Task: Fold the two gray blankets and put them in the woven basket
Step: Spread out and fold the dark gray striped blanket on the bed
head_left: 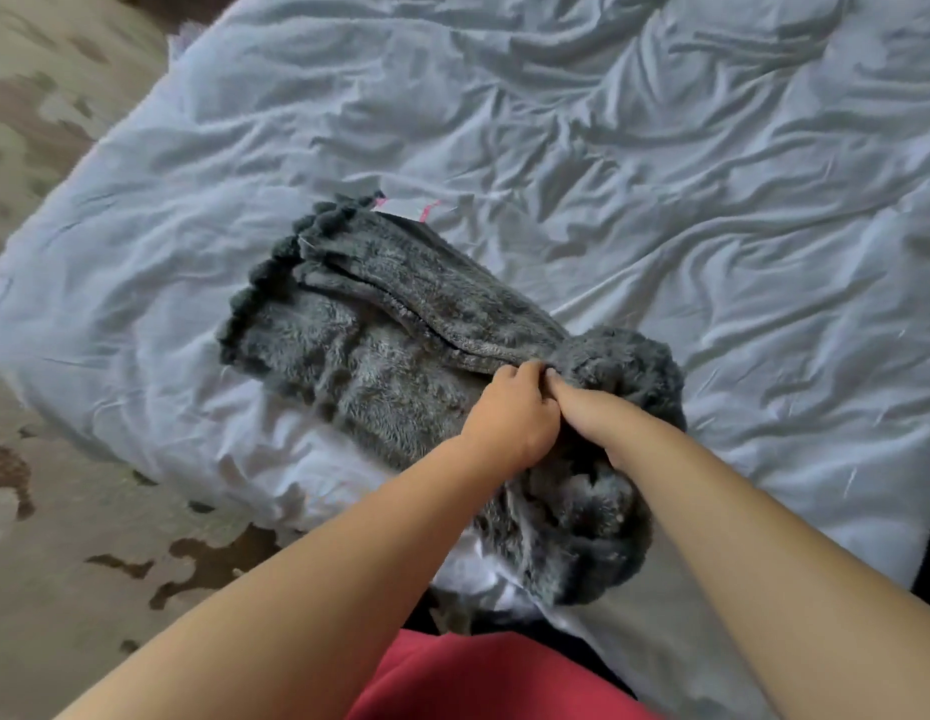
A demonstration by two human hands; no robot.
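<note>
Both hands meet at the near end of the fuzzy dark gray blanket (400, 324): left hand (514, 415) pinches a folded edge, right hand (590, 410) grips bunched fabric beside it. It lies half-folded on the wrinkled white bed sheet (660, 148). Folding looks unfinished; second blanket and woven basket not visible.

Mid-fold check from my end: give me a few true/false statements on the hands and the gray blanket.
1. Both the left hand and the right hand grip the gray blanket. True.
2. The blanket lies on the carpet. False: it lies on the white bed sheet.
3. A woven basket stands next to the blanket. False: no basket is in view.
4. Stacked layers show at the blanket's far end. True.
</note>
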